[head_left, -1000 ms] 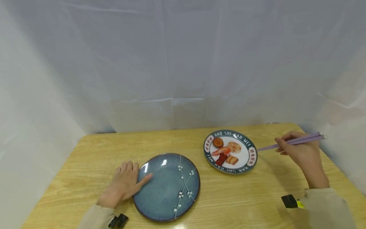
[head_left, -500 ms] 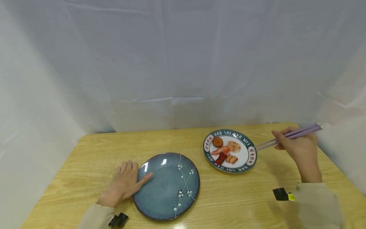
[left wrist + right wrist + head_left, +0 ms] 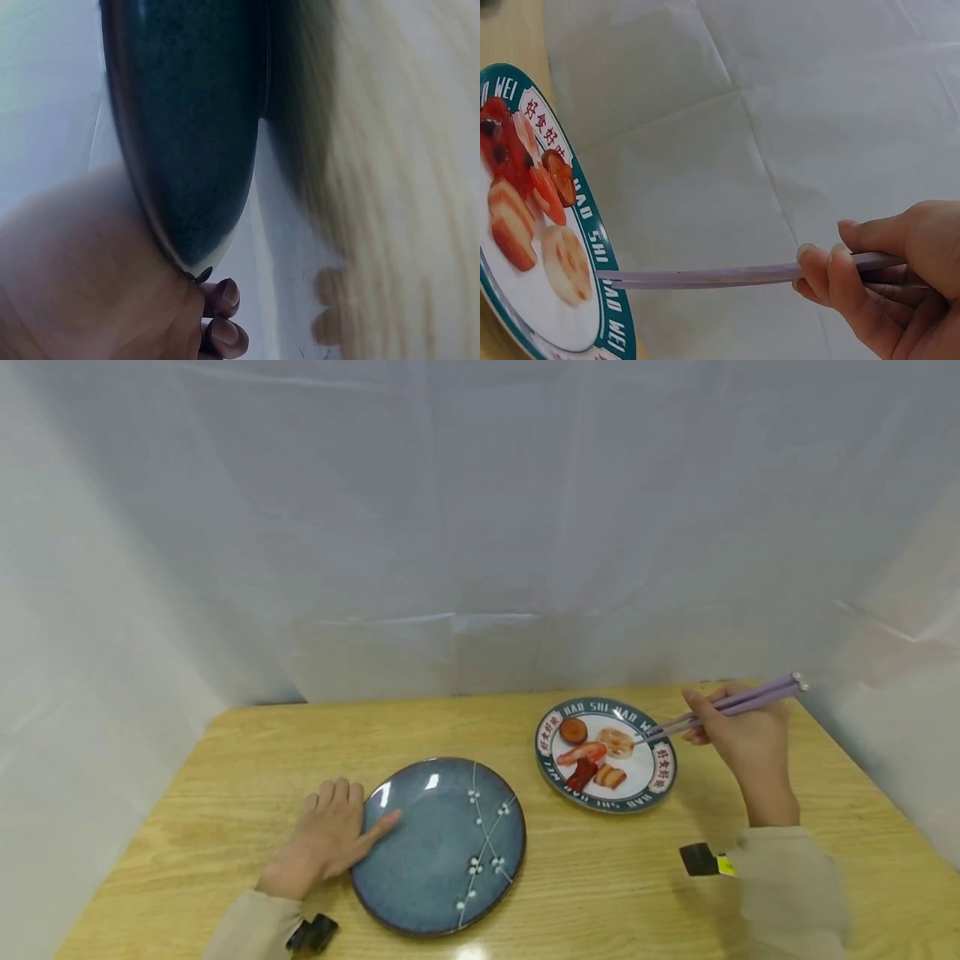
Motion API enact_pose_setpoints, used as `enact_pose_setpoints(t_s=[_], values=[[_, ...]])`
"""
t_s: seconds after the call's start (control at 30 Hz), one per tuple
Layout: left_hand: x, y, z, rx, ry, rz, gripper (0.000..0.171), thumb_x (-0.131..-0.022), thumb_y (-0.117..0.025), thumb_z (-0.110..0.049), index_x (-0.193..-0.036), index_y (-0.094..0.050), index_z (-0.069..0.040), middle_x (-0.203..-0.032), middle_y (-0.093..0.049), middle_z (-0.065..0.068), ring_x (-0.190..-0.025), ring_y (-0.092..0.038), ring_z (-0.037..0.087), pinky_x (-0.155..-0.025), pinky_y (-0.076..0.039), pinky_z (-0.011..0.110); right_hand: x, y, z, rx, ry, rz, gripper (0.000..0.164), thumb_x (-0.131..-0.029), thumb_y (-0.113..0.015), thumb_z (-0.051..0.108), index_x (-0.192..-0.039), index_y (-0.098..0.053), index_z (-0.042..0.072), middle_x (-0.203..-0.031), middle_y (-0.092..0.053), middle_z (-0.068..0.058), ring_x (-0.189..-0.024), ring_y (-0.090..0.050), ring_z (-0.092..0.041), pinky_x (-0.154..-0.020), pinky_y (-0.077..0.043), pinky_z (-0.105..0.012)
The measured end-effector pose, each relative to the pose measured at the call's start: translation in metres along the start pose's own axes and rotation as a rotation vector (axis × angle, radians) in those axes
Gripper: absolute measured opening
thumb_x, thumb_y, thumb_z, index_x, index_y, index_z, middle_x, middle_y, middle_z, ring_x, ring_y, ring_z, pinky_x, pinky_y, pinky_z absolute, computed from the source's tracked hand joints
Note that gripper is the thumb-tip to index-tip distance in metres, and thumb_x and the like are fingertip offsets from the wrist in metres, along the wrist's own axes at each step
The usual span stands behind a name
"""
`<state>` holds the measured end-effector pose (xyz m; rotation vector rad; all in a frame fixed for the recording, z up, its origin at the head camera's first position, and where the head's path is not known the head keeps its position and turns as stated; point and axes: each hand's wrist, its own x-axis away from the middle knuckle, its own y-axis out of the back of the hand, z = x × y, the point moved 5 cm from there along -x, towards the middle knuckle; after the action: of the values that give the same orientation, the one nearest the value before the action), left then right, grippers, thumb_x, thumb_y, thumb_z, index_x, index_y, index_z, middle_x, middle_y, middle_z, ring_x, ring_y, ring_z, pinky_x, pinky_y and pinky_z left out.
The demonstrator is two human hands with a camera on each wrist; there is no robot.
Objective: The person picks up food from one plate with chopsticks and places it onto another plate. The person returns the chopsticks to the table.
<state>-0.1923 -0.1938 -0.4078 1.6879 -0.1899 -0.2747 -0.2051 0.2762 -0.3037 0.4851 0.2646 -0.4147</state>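
My right fingers [image 3: 845,281] grasp purple chopsticks [image 3: 705,277], tips near the pale slice [image 3: 616,742] on the lettered plate [image 3: 639,772], while my left fingers [image 3: 341,792] rest unclenched against the blue plate [image 3: 427,860].

Screened-off booth, pale sheeting [image 3: 480,527] on 3 sides, wood tbl [image 3: 600,885]
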Motion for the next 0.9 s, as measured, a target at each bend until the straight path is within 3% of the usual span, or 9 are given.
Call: enact_pose_setpoints(t_s=[0.4, 0.7, 0.9], values=[[0.000, -0.007, -0.003, -0.001, -0.002, 0.020, 0.061, -0.092, -0.048, -0.063, -0.089, -0.048, -0.002, -0.086, -0.044, 0.013, -0.082, -0.044, 0.031, -0.072, -0.036, 0.046, 0.002, -0.023, -0.001, 0.086, -0.094, 0.034, 0.040, -0.096, -0.060, 0.030, -0.088, -0.061, -0.010, -0.062, -0.065, -0.010, -0.044, -0.061, -0.006, -0.046, -0.050, -0.023], [0.004, -0.002, -0.001, -0.004, -0.004, -0.024, 0.056, -0.092, -0.054, -0.057, -0.087, -0.049, -0.001, -0.085, -0.045, 0.013, -0.083, -0.046, 0.033, -0.072, -0.036, 0.046, 0.001, -0.037, -0.001, 0.115, -0.065, 0.059, 0.038, -0.095, -0.061, 0.028, -0.084, -0.061, -0.008, -0.063, -0.065, -0.010, -0.045, -0.061, -0.008, -0.046, -0.050, -0.023], [0.000, -0.001, -0.001, 0.005, -0.005, -0.014, 0.057, -0.092, -0.052, -0.058, -0.089, -0.049, -0.001, -0.087, -0.045, 0.014, -0.086, -0.046, 0.034, -0.073, -0.037, 0.047, -0.002, -0.035, -0.002, 0.103, -0.042, 0.049, 0.037, -0.095, -0.062, 0.026, -0.084, -0.062, -0.009, -0.063, -0.065, -0.012, -0.045, -0.061, -0.008, -0.046, -0.050, -0.023]])
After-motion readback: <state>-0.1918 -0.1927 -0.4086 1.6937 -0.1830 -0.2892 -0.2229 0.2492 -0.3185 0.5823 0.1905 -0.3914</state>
